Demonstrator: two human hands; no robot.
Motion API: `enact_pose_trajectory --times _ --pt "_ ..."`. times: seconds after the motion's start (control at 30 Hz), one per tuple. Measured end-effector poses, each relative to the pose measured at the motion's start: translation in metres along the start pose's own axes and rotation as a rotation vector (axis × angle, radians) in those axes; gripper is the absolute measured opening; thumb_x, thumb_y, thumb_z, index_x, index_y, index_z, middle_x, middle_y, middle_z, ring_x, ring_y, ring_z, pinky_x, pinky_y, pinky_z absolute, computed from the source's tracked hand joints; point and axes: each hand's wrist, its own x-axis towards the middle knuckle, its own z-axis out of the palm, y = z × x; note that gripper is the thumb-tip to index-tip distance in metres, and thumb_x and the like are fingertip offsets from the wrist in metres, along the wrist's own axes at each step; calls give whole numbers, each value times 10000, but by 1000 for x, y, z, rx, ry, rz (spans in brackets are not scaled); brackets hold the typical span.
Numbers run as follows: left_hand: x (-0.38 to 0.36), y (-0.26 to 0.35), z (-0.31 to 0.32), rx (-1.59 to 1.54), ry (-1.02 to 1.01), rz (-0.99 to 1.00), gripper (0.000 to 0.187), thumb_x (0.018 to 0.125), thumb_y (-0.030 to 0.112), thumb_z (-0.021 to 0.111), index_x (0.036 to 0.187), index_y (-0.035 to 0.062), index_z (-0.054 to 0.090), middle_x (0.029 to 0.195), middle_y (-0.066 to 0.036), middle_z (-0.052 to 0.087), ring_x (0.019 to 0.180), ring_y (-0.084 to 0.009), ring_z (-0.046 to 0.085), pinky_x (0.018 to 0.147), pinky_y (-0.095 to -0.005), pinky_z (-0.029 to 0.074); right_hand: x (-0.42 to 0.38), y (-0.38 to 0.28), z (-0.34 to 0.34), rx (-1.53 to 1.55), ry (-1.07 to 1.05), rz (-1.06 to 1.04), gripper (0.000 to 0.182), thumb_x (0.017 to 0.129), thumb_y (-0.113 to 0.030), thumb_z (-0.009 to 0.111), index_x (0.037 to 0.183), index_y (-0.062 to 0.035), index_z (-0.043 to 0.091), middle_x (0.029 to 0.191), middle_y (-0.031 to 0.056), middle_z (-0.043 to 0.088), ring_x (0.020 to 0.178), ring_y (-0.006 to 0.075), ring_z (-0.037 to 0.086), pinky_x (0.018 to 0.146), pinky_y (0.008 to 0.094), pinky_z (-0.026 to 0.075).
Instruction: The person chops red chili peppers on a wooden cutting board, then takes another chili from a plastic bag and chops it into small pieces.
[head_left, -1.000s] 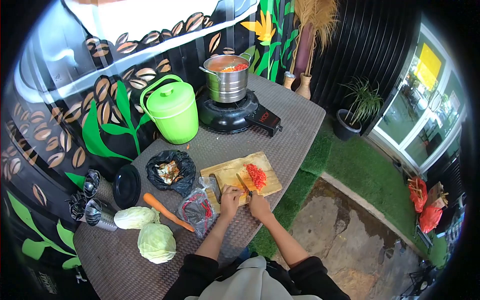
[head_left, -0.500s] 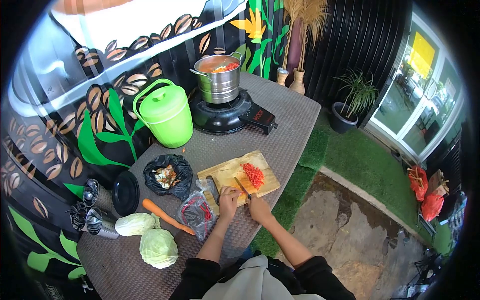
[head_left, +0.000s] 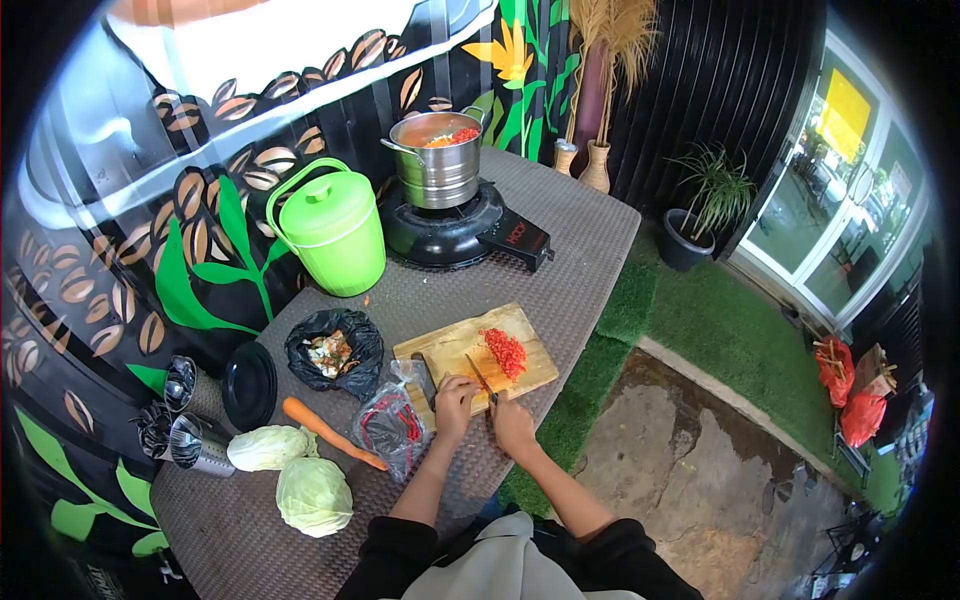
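My right hand (head_left: 514, 422) is wrapped round the handle of a knife (head_left: 479, 374), whose blade points away from me over the wooden cutting board (head_left: 540, 372). My left hand (head_left: 455, 402) rests on the board's near left part, fingers curled down beside the blade; what lies under them is too small and covered to name. Finely chopped red pieces, which look like chili (head_left: 503, 354), form a heap on the right of the board. Left of my left hand, a clear plastic bag of red chilies (head_left: 392, 428) touches the board's edge. A dark flat object (head_left: 424, 372) lies at the board's left end.
A black bag of scraps (head_left: 335, 350), a carrot (head_left: 331, 433) and two cabbages (head_left: 314, 497) lie left. Behind stand a green lidded bucket (head_left: 333, 235) and a steel pot (head_left: 437, 165) on a black portable stove (head_left: 440, 235). Utensil holders (head_left: 203, 448) and black plates (head_left: 250, 388) stand far left.
The knife and my right hand have shifted slightly left, toward my left hand. My left hand stays nearly where it was, and the chopped heap looks the same.
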Motion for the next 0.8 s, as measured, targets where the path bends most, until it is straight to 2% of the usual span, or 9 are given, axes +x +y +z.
enact_pose_trajectory --times 0.13,0.23,0.3,0.43,0.5,0.6,0.7,0.8 --pt "-1 3 -1 -2 6 4 111 724 35 703 831 53 728 840 -115 651 857 -276 592 1047 -451 355 12 4 -8 9 -37 -42 331 941 -297 468 1033 20 455 895 281 632 872 434 631 751 498 513" --pt "-2 6 -3 5 16 10 97 737 38 673 821 26 719 830 -120 639 849 -290 570 1035 -425 366 10 3 -7 -13 -9 -106 313 941 -293 468 1018 10 456 858 269 641 821 433 642 704 490 528" --pt "-1 8 -4 32 17 15 101 735 46 680 826 24 719 820 -119 635 846 -293 566 1026 -423 371 -1 -3 2 -41 74 -32 300 942 -291 463 1004 2 462 844 259 644 783 419 650 665 475 535" --pt "0 7 -4 7 14 -24 109 734 65 693 832 25 720 814 -114 635 851 -301 563 1006 -419 380 1 -4 3 -65 61 -32 283 945 -283 450 988 -4 462 802 237 649 761 402 657 648 469 537" --pt "-1 6 -4 24 6 -18 107 738 65 692 833 25 721 814 -112 636 856 -301 564 993 -415 387 6 2 -5 -59 55 -144 265 951 -271 429 974 -10 461 775 225 652 746 389 662 631 462 540" --pt "-1 4 -2 32 19 -15 99 733 64 705 826 36 724 798 -109 637 846 -296 570 999 -427 388 16 1 -4 -122 40 -159 251 945 -259 437 967 -11 463 777 228 650 737 388 661 619 461 538" --pt "0 3 0 34 31 -9 100 723 60 717 821 46 725 787 -109 636 834 -291 575 1016 -441 383 25 3 13 -97 65 -142 275 924 -264 494 971 5 463 782 247 640 752 411 646 646 484 523" --pt "-3 6 -2 30 25 -23 104 726 52 710 829 44 722 793 -107 634 840 -293 574 1012 -437 384 19 0 -9 -29 0 -135 297 918 -273 505 986 14 472 818 257 638 790 420 637 681 492 513"
